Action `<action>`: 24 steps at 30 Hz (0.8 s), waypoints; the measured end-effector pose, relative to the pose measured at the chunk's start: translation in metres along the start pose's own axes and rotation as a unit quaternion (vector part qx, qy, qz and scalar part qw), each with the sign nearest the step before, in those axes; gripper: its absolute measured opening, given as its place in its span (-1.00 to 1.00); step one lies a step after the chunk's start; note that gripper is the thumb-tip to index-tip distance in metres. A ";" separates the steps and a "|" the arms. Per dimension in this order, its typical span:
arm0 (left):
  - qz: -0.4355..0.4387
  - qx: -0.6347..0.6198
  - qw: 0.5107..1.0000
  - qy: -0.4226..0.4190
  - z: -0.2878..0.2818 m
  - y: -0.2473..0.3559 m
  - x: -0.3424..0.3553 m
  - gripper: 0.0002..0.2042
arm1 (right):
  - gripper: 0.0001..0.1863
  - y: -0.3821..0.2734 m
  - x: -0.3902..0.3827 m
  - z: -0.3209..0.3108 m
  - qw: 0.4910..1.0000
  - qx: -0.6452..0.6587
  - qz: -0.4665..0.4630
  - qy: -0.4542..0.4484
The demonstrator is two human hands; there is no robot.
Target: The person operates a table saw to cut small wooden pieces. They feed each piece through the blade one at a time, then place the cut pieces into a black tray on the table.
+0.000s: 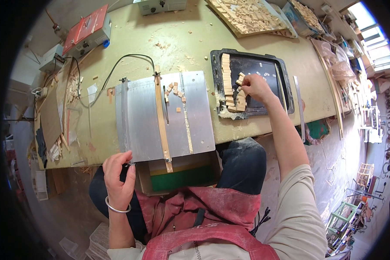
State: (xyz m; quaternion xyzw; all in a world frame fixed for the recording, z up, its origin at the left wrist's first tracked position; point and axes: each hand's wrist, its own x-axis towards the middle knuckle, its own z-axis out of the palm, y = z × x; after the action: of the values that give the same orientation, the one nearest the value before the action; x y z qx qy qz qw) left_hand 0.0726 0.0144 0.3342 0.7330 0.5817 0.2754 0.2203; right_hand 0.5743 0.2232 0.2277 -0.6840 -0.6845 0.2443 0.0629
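My right hand (pixel 259 89) reaches into a black tray (pixel 286 71), its fingers pinched at a small wooden block among several others. A column of light wooden blocks (pixel 225 71) lines the tray's left side, with a looser cluster of blocks (pixel 236 102) near its front. My left hand (pixel 119 175) is curled at the front left corner of a metal saw table (pixel 147 143), by a small dark part; what its fingers hold is hidden. Along the saw table runs a wooden fence strip (pixel 161 117), beside a narrow blade slot. Small cut wooden pieces (pixel 174 89) lie right of the slot.
A board heaped with wooden pieces (pixel 247 17) lies at the far right. At the far left stands a red-topped machine (pixel 86 28), with a black cable (pixel 112 71) curving across the bench. A metal ruler (pixel 299 104) lies right of the tray. An open box (pixel 182 175) sits below the saw table.
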 end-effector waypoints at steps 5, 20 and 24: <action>0.006 0.010 1.000 0.000 0.000 0.001 0.001 -0.67 | -0.79 0.002 0.006 0.011 0.998 0.012 0.024 0.063; 0.007 0.023 1.000 0.008 0.001 0.003 0.001 -0.68 | -0.40 0.012 0.033 0.011 0.999 0.003 0.017 0.037; 0.010 0.036 0.999 0.009 -0.002 0.002 0.002 -0.68 | -0.42 0.015 0.032 0.012 0.998 0.040 0.021 0.033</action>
State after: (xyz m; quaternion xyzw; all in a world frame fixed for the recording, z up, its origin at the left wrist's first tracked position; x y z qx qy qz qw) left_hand 0.0735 0.0157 0.3371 0.7435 0.5858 0.2633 0.1860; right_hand 0.5810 0.2502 0.2033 -0.7028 -0.6572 0.2501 0.1076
